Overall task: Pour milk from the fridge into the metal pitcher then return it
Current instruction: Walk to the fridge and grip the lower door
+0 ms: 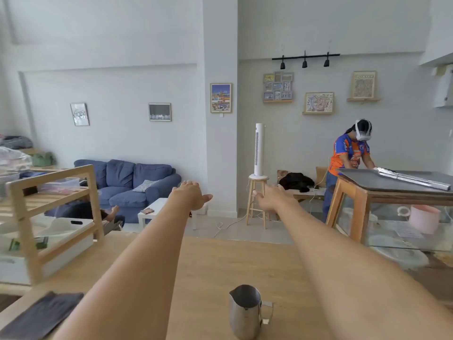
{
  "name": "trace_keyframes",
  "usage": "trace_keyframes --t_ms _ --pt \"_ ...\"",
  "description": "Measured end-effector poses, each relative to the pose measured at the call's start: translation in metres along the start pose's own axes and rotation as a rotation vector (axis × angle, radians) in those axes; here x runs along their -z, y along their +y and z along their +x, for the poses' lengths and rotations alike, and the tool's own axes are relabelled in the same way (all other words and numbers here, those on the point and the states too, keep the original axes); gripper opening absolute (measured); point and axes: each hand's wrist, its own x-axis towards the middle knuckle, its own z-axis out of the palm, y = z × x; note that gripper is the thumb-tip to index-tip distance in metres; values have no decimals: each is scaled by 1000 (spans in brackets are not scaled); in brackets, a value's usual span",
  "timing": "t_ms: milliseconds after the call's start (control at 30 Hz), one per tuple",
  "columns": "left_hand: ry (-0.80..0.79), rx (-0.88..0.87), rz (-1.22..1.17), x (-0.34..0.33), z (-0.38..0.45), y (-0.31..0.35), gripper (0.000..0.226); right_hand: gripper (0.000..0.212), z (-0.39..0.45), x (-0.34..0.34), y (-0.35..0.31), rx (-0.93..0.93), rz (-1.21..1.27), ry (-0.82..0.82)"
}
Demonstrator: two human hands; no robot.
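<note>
Far left, a pale wooden shelf rack [52, 212] stands at the edge of the wooden counter [208, 263], with a white bin [66, 228] tucked on its lower level, and a dark folded cloth [40, 315] lies on the counter's near left corner. Beyond that, a blue sofa [130, 184] sits against the far wall. Now the arms: both stretched straight out over the counter, bare to the elbow. The left hand [191, 195] is flat and spread, palm down, thumb out to the side, gripping nothing at all. Just to its right, the right hand [270, 198] mirrors it, fingers extended, thumb pointing inward, also empty. Between the two forearms and close to the camera, the metal pitcher [246, 312] stands upright on the counter, handle turned to the right, touched by neither hand; its inside is too dark to tell what it holds. Further back, a white tower fan [259, 149] rests on a wooden stool [257, 202]. Over on the right, another person [349, 165] in an orange and blue shirt and a headset leans over a grey-topped table [397, 184].
</note>
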Motion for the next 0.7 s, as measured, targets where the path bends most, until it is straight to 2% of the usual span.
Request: trace_keyframes --t_ms 133,233,367,700 --pt "16 101 12 -3 -2 -50 69 60 6 -16 -38 67 -45 -41" --pt "-1 139 27 -8 -5 -97 69 59 11 -29 -82 147 -53 -68" --pt "-31 278 73 -5 -21 -160 70 58 9 -44 -152 255 -29 -103" --pt "-40 644 120 26 -131 -297 65 64 -41 -75 -334 547 73 -185"
